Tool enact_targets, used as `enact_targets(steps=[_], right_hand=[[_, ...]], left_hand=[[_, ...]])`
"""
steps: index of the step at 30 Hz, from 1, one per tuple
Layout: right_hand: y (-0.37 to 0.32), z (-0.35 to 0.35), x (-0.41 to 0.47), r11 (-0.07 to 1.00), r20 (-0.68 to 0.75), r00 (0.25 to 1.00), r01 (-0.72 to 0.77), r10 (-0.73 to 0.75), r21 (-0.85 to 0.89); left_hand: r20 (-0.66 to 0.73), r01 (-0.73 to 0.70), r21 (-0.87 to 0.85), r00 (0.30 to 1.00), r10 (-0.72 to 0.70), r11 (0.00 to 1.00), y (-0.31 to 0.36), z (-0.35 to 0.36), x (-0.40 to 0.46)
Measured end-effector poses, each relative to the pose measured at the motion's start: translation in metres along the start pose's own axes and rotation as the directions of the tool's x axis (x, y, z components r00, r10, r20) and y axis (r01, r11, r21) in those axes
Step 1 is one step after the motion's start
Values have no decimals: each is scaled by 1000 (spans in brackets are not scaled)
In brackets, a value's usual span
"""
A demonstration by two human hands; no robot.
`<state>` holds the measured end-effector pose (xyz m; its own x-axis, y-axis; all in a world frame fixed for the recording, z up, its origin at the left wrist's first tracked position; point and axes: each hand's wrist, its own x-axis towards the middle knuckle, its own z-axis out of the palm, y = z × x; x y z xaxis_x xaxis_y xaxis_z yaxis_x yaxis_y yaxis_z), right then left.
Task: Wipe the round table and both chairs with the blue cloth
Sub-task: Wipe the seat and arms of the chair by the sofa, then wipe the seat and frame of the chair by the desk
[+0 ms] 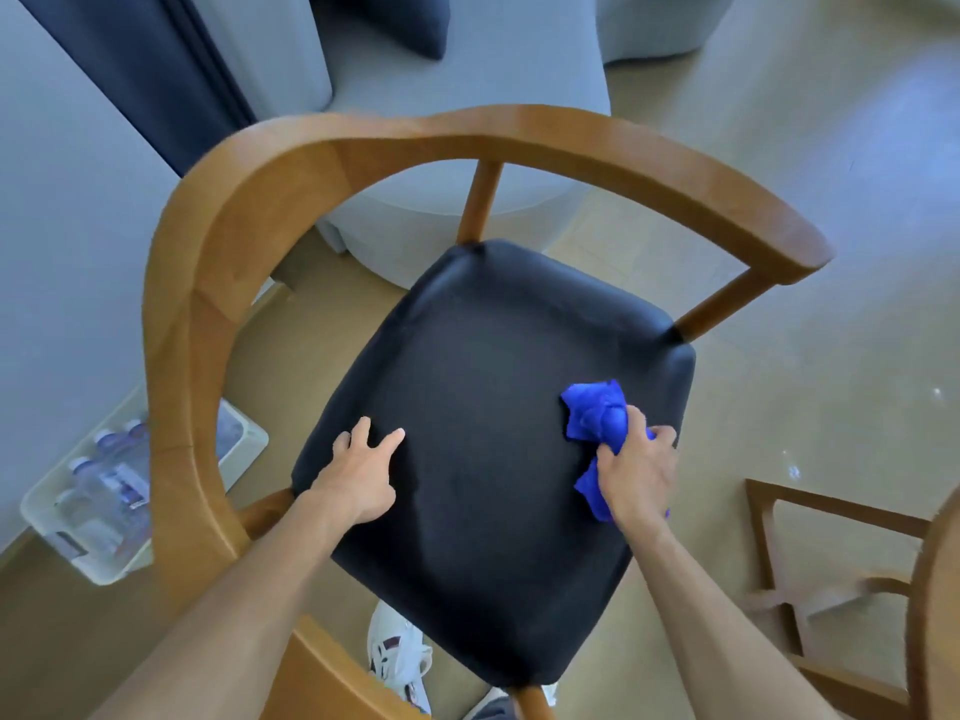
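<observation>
The left hand [358,478] rests with fingers spread on the black seat of the wooden chair [483,418], holding nothing. The right hand [636,475] grips the bunched blue cloth [597,413] against the seat's right side. The round worktop [935,605] edges in at right.

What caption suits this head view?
Right hand grips blue cloth on black chair seat; left hand rests flat.

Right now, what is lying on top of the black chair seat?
The left hand rests spread on the black seat; the right hand grips the blue cloth there. Seat beneath them is hidden.
</observation>
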<state>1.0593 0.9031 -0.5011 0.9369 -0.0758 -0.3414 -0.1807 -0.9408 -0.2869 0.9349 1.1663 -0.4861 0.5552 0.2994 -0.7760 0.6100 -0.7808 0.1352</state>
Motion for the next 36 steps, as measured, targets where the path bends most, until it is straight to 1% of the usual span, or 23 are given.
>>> enact_targets(steps=[1, 2, 3, 4, 5, 6, 7, 9, 10, 11, 13, 15, 16, 18, 20, 23, 28, 30, 33, 36], right_hand=[[8, -3, -11, 995, 49, 996, -76, 73, 68], [16, -8, -23, 985, 125, 986, -126, 110, 122], [22, -15, -37, 979, 218, 971, -136, 100, 155], [25, -23, -51, 977, 307, 951, -105, 44, 185], [26, -33, -65, 973, 367, 929, -54, -33, 224], [23, -45, -79, 957, 388, 915, -5, -112, 290], [17, -60, -93, 926, 379, 907, 30, -184, 376], [-4, -94, -114, 830, 328, 903, 54, -278, 555], [-15, -114, -123, 766, 291, 907, 51, -304, 640], [-25, -137, -131, 698, 255, 911, 47, -323, 715], [-46, -187, -144, 560, 168, 918, 67, -358, 826], [-62, -242, -154, 442, 87, 926, 92, -368, 892], [-68, -269, -159, 396, 61, 924, 102, -378, 913], [-77, -323, -170, 336, 25, 905, 132, -424, 932], [-82, -370, -183, 315, -45, 882, 215, -469, 924], [-85, -431, -207, 313, -187, 875, 349, -446, 883], [-78, -499, -248, 386, -370, 854, 501, -366, 774], [-69, -517, -265, 388, -400, 849, 518, -346, 763], [-51, -534, -292, 308, -406, 867, 486, -288, 818], [-32, -542, -320, 265, -445, 888, 460, -115, 848]], left_hand=[[14, 12, -24, 1000, -11, 1000, 0, -1, -9], [18, 12, -45, 1000, -11, 999, 1, -2, -18], [19, -3, -65, 1000, 4, 998, 6, -3, -29], [16, -24, -91, 1000, 26, 996, 12, -5, -40], [16, -48, -125, 999, 50, 991, 22, -7, -52], [14, -76, -165, 997, 80, 983, 33, -11, -64], [5, -113, -207, 993, 117, 972, 47, -17, -77], [-52, -202, -330, 979, 196, 922, 74, -35, -102], [-99, -251, -415, 968, 230, 875, 89, -49, -118], [-154, -299, -503, 954, 256, 811, 103, -67, -137], [-265, -405, -642, 914, 307, 652, 129, -105, -178], [-356, -525, -689, 845, 399, 499, 151, -146, -224], [-390, -582, -685, 801, 454, 438, 161, -165, -248], [-431, -666, -660, 715, 550, 348, 178, -203, -295], [-458, -725, -627, 638, 619, 283, 189, -234, -339], [-471, -788, -576, 537, 700, 217, 203, -265, -396], [-472, -848, -510, 416, 777, 144, 237, -281, -457], [-491, -863, -494, 373, 787, 101, 251, -282, -472], [-458, -856, -509, 355, 815, 87, 264, -278, -486], [-348, -807, -589, 309, 885, 50, 272, -269, -500]])
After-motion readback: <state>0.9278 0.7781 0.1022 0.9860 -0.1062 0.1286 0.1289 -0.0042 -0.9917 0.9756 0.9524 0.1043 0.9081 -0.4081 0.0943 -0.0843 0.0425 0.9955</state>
